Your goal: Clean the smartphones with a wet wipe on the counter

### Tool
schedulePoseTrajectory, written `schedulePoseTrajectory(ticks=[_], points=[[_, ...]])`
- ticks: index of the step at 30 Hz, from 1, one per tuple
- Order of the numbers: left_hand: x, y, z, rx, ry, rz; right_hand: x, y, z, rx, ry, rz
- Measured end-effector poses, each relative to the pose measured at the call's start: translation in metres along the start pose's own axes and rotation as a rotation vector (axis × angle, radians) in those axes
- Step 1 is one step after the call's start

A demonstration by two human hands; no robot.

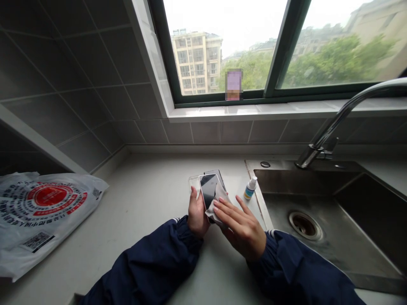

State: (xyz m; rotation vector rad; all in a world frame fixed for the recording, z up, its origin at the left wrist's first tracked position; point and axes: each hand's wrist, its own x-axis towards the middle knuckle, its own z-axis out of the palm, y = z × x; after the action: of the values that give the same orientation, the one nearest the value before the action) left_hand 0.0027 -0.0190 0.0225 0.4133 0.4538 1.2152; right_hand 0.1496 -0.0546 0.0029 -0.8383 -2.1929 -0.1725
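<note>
A smartphone (pixel 208 186) with a dark, glossy screen and light edge rests in my left hand (pixel 197 214), whose thumb lies along its left side. My right hand (pixel 240 224) presses a grey cloth (pixel 221 192) onto the lower right of the screen, its fingers stretched over the fabric. The cloth hides that part of the phone. Behind the phone on the counter lie a clear phone case (pixel 192 181) and a dark flat object (pixel 219 173), both partly covered. A small spray bottle (pixel 249 189) with a white cap and blue-yellow label stands to the right, untouched.
On the right is a steel sink (pixel 259 203) with a curved chrome faucet (pixel 330 123). A white plastic bag (pixel 92 190) with red and black print lies at the left on the pale counter (pixel 140 195). A tiled wall and window close off the back.
</note>
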Motion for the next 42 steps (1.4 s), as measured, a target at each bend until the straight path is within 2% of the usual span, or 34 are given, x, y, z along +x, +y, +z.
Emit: schedulePoseTrajectory(ticks=[5,8,11,14,16,20,22,25,28,33,39,42], points=[[0.004,0.0,-0.006,-0.021,0.0,0.006,0.001,0.0,-0.002,0.02,0.051,0.053],[0.005,0.003,-0.013,0.033,-0.014,-0.061,0.002,0.0,-0.004,0.075,0.143,0.108],[0.006,0.006,-0.015,0.095,0.024,-0.054,0.003,-0.001,-0.007,0.161,0.221,0.206],[0.006,0.006,-0.014,0.166,0.077,-0.003,0.004,-0.003,-0.009,0.259,0.29,0.372],[0.006,0.006,-0.014,0.211,0.105,0.021,0.004,-0.002,-0.008,0.36,0.316,0.534],[0.006,0.006,-0.014,0.206,0.116,0.052,0.005,0.004,-0.004,0.691,0.378,0.851],[0.005,0.006,-0.012,0.196,0.093,0.074,0.007,0.008,-0.001,0.915,0.428,0.965],[0.002,0.004,-0.006,0.226,-0.008,0.115,0.01,0.01,0.002,1.23,0.476,1.126],[0.001,0.001,-0.002,0.238,-0.091,0.179,0.013,0.007,0.002,1.433,0.45,1.251],[0.004,-0.002,-0.005,0.178,-0.118,0.251,0.013,0.001,0.004,1.61,0.249,1.377],[0.005,-0.003,-0.008,0.166,-0.119,0.166,0.006,-0.005,0.013,1.703,0.09,1.434],[0.005,-0.002,-0.008,0.177,-0.064,0.098,0.005,-0.008,0.016,1.731,0.008,1.433]])
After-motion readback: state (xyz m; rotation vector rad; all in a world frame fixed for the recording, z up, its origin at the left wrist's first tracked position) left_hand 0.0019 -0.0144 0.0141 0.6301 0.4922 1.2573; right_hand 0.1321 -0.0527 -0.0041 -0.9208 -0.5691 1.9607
